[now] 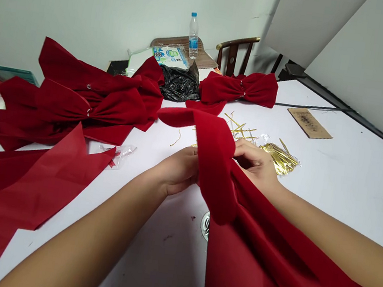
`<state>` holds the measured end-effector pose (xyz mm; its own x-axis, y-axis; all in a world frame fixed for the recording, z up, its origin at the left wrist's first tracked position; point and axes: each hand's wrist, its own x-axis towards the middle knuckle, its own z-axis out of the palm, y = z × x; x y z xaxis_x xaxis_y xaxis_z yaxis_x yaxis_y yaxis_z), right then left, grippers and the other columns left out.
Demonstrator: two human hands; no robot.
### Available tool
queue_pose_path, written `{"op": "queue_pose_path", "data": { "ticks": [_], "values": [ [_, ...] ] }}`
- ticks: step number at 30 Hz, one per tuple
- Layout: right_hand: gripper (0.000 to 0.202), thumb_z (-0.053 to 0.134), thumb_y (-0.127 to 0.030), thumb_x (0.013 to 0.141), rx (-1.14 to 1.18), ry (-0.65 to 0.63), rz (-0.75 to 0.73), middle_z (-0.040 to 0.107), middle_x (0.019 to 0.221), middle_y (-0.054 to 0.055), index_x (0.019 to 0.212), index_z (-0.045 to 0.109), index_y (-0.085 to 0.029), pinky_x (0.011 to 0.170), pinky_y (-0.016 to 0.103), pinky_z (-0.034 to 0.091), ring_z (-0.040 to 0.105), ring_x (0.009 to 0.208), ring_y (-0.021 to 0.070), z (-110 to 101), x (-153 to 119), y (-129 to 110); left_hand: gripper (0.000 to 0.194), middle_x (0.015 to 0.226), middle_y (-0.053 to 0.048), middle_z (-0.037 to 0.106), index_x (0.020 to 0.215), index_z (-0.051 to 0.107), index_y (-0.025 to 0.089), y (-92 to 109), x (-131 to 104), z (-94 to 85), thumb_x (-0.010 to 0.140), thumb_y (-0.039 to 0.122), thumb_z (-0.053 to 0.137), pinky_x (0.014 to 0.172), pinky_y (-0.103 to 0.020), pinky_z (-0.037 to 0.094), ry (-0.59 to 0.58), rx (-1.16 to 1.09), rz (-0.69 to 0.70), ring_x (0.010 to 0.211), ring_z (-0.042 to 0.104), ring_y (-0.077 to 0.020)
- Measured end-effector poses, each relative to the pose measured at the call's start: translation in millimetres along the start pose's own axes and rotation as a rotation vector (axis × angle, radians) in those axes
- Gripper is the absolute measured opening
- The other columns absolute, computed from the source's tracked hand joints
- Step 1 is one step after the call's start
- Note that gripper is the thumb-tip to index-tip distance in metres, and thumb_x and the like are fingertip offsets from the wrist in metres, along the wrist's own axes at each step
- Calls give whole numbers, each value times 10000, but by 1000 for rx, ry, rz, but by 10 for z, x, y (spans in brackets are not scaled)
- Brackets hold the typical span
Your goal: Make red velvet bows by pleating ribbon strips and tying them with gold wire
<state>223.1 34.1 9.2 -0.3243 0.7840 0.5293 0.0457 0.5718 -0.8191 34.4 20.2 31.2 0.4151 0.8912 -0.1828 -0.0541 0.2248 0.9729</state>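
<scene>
A long piece of red velvet cloth (pixel 213 161) is bunched up between both hands over the white table; its wide end hangs toward the lower right. My left hand (pixel 182 171) grips the cloth from the left, its fingertips hidden behind a drooping fold. From the right, my right hand (pixel 254 164) has bent fingers closed on the gathered part. Just beyond the hands lie scattered gold twist ties (pixel 239 129), and a bundle of gold ties (pixel 280 158) rests right of my right hand.
Gathered red bows (pixel 90 105) are heaped at the left, with flat red cloth (pixel 39 184) nearer. Another bow (pixel 241 91), a black plastic bag (pixel 180 84) and a water bottle (pixel 193 37) stand farther back. Cardboard (pixel 309 123) lies at the right.
</scene>
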Motion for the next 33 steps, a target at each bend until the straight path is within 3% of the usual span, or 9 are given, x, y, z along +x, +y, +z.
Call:
{"op": "queue_pose_path", "data": {
  "ticks": [2,4,8,10,13,20,25,29,33],
  "values": [
    [307,796,-510,824,85,11,97,695,840,56,830,729,-210,702,323,554,653,751,177,-13,2,3,269,641,-33,610,709,591,168,14,-13,8,916,321,669,390,-224,400,23,37,35,479,566,-110],
    [337,848,-513,768,181,32,231,708,843,46,848,724,-210,669,301,559,661,719,168,-35,10,20,162,742,-51,673,841,625,163,-5,-24,22,938,292,638,414,-212,437,141,152,174,538,623,-117],
    [399,886,-534,702,352,8,455,719,769,20,853,719,-205,588,263,544,657,637,153,-71,37,63,84,985,-68,733,1017,663,173,-150,-16,-12,942,180,625,583,-215,549,465,661,718,688,677,-110],
    [424,908,-529,658,390,-9,521,721,757,17,840,714,-199,572,262,547,652,612,150,-68,44,71,113,1040,-64,730,1041,696,180,-221,-8,-51,936,158,661,663,-213,572,505,876,948,770,694,-114],
    [420,923,-497,635,384,-24,527,719,749,14,826,709,-190,583,256,557,649,611,142,-51,43,75,102,991,-49,739,1033,722,182,-265,-8,-89,942,154,686,706,-200,577,475,1004,1108,811,712,-114],
    [435,866,-570,704,421,-94,548,711,723,25,803,714,-174,568,228,537,653,607,133,-67,45,120,80,944,-53,776,1004,723,165,-220,-37,-102,945,134,678,688,-207,563,455,1063,1172,788,725,-117],
    [404,976,-382,558,333,-140,468,722,756,7,793,719,-178,616,218,548,660,651,128,-69,62,53,62,840,-45,760,916,705,171,-191,-45,-124,939,156,649,673,-243,540,448,1175,1177,729,695,-134],
    [460,979,-468,524,273,-84,422,713,746,18,773,723,-179,638,251,564,662,659,149,-25,45,-16,86,795,-29,738,853,685,180,-194,-63,-66,915,158,630,651,-247,516,463,1132,1056,701,666,-133],
    [395,912,-538,653,141,4,269,726,791,42,755,744,-195,682,265,563,680,738,171,12,20,-39,58,763,-8,712,798,675,179,-166,-73,90,825,130,657,615,-232,508,488,750,770,671,638,-120]
  ]
}}
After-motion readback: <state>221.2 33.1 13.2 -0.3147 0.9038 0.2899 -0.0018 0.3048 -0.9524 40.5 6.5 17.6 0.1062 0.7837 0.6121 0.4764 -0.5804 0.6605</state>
